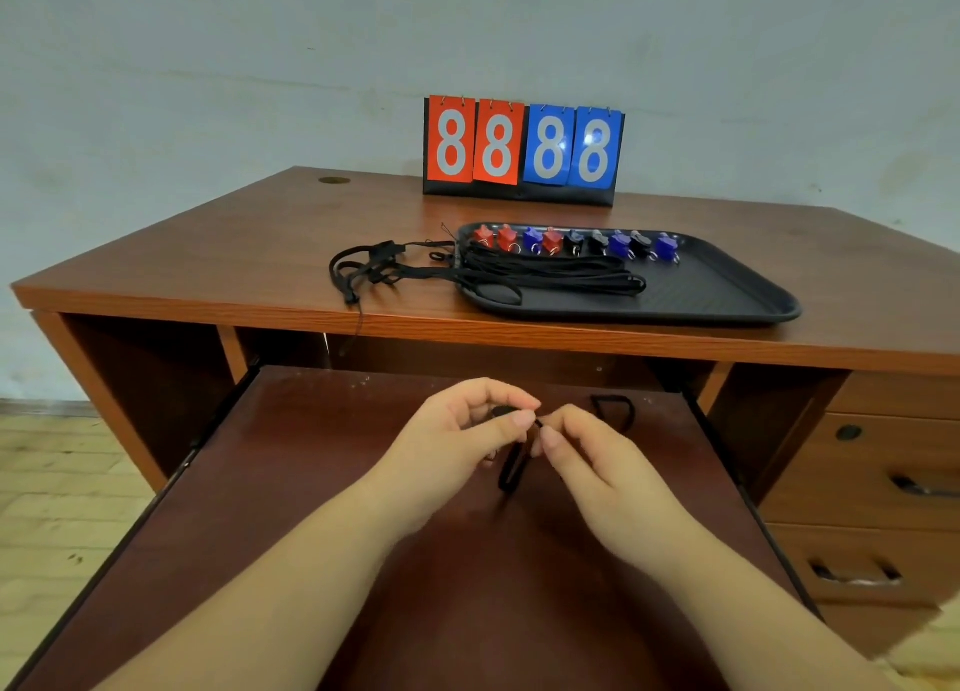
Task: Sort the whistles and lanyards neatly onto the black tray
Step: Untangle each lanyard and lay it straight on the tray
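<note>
Hands: left hand (470, 428) and right hand (587, 454) meet over the pull-out shelf (311, 482), well short of the tray (727, 295)
Left fingers: closed in a pinch on a small dark piece, likely a black whistle (501, 410), mostly hidden
Right fingers: pinched shut on the end of a black lanyard (511, 469), right at the left fingertips
Lanyard axis: its loop hangs down from the pinch toward the person, roughly upright
Key relation: tray lies ahead and slightly right on the bench (208, 253), so the right hand is the nearer one
Tray contents: row of whistles (571, 242) along the far edge; bundle of lanyards (550, 272) in front of it, lying left to right
Loose lanyards: tangle (374, 269) on the bench just left of the tray, one strand dangling off the front edge
Shelf: another dark loop (615, 409) lies just beyond the right hand
Step, as I judge it: separating whistle from lanyard, then each goes forward to its row
</note>
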Action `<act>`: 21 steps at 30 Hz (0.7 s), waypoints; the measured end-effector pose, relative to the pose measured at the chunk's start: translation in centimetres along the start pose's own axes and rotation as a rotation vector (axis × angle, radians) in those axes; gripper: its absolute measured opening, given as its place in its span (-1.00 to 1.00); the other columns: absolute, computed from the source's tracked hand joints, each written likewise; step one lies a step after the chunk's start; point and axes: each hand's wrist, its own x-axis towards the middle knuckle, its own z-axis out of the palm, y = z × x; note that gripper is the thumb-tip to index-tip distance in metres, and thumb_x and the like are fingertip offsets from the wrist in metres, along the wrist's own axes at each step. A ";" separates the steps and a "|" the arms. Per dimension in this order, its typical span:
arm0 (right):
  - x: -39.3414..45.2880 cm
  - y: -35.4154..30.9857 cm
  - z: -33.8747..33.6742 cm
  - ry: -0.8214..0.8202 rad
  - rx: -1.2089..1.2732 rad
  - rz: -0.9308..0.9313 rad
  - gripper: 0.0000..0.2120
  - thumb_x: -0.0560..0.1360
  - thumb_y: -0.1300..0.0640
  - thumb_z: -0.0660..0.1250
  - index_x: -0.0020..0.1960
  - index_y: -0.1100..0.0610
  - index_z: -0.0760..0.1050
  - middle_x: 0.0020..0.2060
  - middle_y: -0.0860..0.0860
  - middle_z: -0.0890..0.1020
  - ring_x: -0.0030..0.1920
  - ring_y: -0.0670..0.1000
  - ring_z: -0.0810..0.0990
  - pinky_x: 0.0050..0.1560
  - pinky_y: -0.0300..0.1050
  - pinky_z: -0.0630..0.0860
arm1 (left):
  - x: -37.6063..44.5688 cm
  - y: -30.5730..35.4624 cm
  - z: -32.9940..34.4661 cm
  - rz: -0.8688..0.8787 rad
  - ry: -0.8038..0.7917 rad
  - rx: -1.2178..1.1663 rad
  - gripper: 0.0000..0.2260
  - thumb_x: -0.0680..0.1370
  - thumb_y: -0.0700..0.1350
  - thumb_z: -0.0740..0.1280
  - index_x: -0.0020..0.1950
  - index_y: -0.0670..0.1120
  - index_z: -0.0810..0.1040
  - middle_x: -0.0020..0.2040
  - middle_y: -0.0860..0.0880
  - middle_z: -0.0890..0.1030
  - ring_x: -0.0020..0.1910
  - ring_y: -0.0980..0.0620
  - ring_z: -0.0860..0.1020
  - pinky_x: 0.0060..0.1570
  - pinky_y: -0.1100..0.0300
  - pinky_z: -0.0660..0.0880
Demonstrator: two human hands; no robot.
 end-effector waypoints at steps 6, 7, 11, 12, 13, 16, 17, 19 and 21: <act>0.2 -0.6 0.5 0.128 0.466 0.184 -0.89 0.52 0.13 0.31 -0.16 0.14 0.46 -0.36 -0.07 0.57 -0.34 -0.20 0.48 -0.26 -0.34 0.39 | -0.1 -0.3 0.1 -0.043 -0.013 -0.092 -0.75 0.53 -0.27 0.28 0.01 0.04 0.65 -0.29 0.10 0.61 -0.32 0.22 0.48 -0.22 0.31 0.38; 0.2 -0.6 0.5 0.143 0.579 0.205 -0.85 0.49 0.12 0.36 -0.14 0.16 0.43 -0.35 -0.03 0.57 -0.33 -0.17 0.49 -0.26 -0.32 0.39 | -0.1 -0.3 0.2 -0.041 -0.014 -0.090 -0.75 0.54 -0.27 0.26 0.01 0.03 0.65 -0.31 0.10 0.61 -0.35 0.25 0.48 -0.26 0.36 0.37; 0.3 -0.6 0.4 0.100 0.828 0.236 -0.75 0.40 0.09 0.33 0.03 0.17 0.46 -0.27 -0.03 0.67 -0.19 -0.13 0.62 -0.16 -0.37 0.50 | -0.2 0.1 0.3 0.004 -0.054 -0.021 -0.73 0.56 -0.29 0.23 0.08 0.02 0.60 -0.34 0.11 0.59 -0.37 0.27 0.48 -0.32 0.41 0.37; 0.3 -0.8 0.4 0.085 0.813 0.232 -0.78 0.45 0.12 0.35 0.07 0.16 0.48 -0.27 -0.03 0.67 -0.19 -0.14 0.63 -0.16 -0.38 0.50 | -0.2 0.1 0.3 0.020 -0.062 0.003 -0.71 0.56 -0.30 0.23 0.12 0.03 0.58 -0.34 0.10 0.60 -0.35 0.26 0.49 -0.31 0.41 0.37; 0.3 -0.9 0.5 0.073 0.789 0.225 -0.83 0.50 0.17 0.34 0.07 0.18 0.50 -0.30 -0.03 0.67 -0.21 -0.14 0.62 -0.17 -0.38 0.50 | -0.2 0.0 0.2 0.031 -0.060 0.022 -0.70 0.56 -0.29 0.23 0.16 0.04 0.55 -0.33 0.08 0.60 -0.33 0.25 0.49 -0.31 0.40 0.38; 0.3 -1.1 0.6 0.074 0.672 0.190 -0.91 0.52 0.24 0.27 -0.04 0.22 0.55 -0.41 -0.04 0.62 -0.34 -0.12 0.58 -0.20 -0.36 0.50 | -0.1 -0.3 0.2 0.045 -0.003 0.058 -0.70 0.54 -0.26 0.28 0.20 0.05 0.49 -0.33 0.06 0.58 -0.30 0.19 0.50 -0.28 0.38 0.40; 0.3 -1.0 0.6 0.098 0.645 0.181 -0.93 0.51 0.25 0.29 -0.08 0.20 0.55 -0.44 -0.02 0.61 -0.37 -0.10 0.57 -0.21 -0.34 0.50 | 0.0 -0.4 0.2 0.048 0.030 0.045 -0.69 0.52 -0.26 0.31 0.20 0.04 0.48 -0.33 0.06 0.57 -0.30 0.21 0.50 -0.27 0.39 0.40; 0.5 -0.8 0.5 0.171 0.667 0.176 -0.94 0.49 0.27 0.32 -0.14 0.18 0.55 -0.47 0.02 0.59 -0.39 -0.08 0.57 -0.21 -0.32 0.51 | 0.1 -0.5 0.1 0.032 0.077 -0.038 -0.59 0.42 -0.20 0.41 0.24 0.02 0.46 -0.24 0.05 0.56 -0.25 0.25 0.53 -0.20 0.39 0.45; 0.6 -0.8 0.3 0.222 0.732 0.175 -0.94 0.48 0.28 0.32 -0.15 0.19 0.55 -0.46 0.02 0.59 -0.40 -0.09 0.57 -0.22 -0.33 0.51 | 0.2 -0.8 -0.2 -0.010 0.058 -0.075 -0.45 0.33 -0.09 0.51 0.28 0.05 0.44 -0.07 0.06 0.59 -0.06 0.22 0.57 -0.02 0.34 0.49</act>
